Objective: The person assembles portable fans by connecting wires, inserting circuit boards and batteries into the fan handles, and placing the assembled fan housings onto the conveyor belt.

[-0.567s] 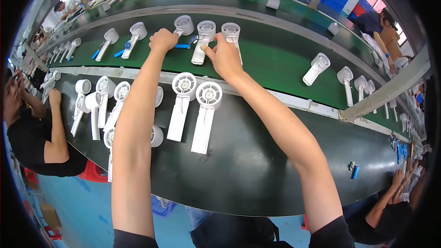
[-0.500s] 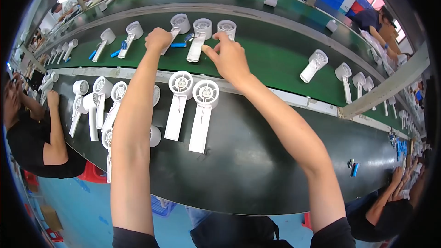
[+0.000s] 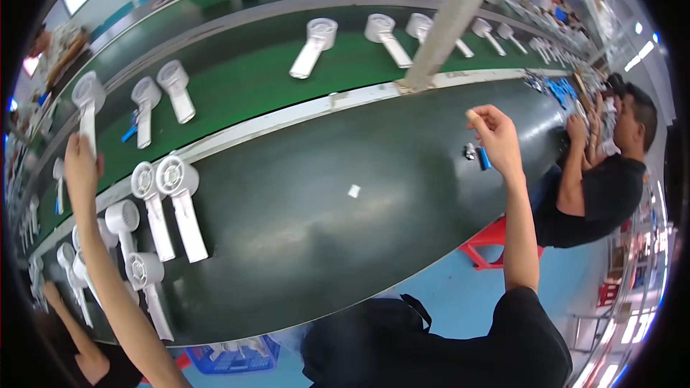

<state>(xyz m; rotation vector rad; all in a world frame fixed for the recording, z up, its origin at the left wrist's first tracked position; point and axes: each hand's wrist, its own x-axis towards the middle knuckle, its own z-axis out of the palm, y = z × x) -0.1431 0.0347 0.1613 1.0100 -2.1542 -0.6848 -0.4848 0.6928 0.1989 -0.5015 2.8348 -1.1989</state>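
Note:
At the far left, my left hand (image 3: 82,172) is closed round the lower handle of a white handheld fan (image 3: 88,95) over the green belt. My right hand (image 3: 497,140) is raised over the right side of the dark table, with its fingers loosely curled and nothing visible in them. Beneath it lie a blue battery (image 3: 484,159) and some small metal parts (image 3: 469,151). A small white scrap (image 3: 353,191) shows over the middle of the table. Two white fans (image 3: 180,190) lie side by side on the table, left of centre.
More fans (image 3: 146,269) crowd the table's left end. Others (image 3: 314,47) are spaced along the green belt (image 3: 248,75). A metal post (image 3: 445,25) rises at the belt's edge. A co-worker (image 3: 600,179) sits at the right, near a pile of blue parts (image 3: 560,90).
The view has swung to the right. My right hand has left the fans on the belt and moved right over the table. The white scrap now shows; my left hand stays at its fan.

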